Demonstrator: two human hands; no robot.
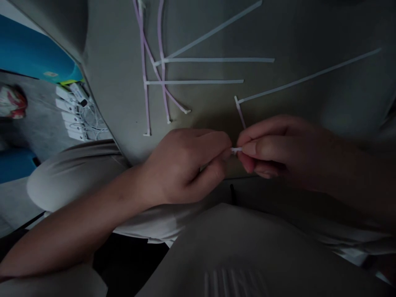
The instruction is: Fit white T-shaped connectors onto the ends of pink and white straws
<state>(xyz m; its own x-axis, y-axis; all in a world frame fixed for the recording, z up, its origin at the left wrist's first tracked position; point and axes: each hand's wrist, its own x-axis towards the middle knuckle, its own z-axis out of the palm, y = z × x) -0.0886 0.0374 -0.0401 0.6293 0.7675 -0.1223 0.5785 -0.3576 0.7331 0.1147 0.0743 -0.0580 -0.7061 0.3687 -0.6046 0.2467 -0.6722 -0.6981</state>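
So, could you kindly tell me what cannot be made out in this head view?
In the head view:
- Small white piece: both ends covered by the fingers of the left hand and right hand.
- Short pink tube: its near end goes out of sight behind the right hand.
- Long pink tubes: at least two run off the top edge.
- Label on the blue object: too small to read.

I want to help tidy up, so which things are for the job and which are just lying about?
Seem part of the job:
small white piece between the left hand and right hand
pale branched tube meeting the right hand
purple-and-white branched tubes on the table

Seem just lying about:
white boxes
red-and-white bundle
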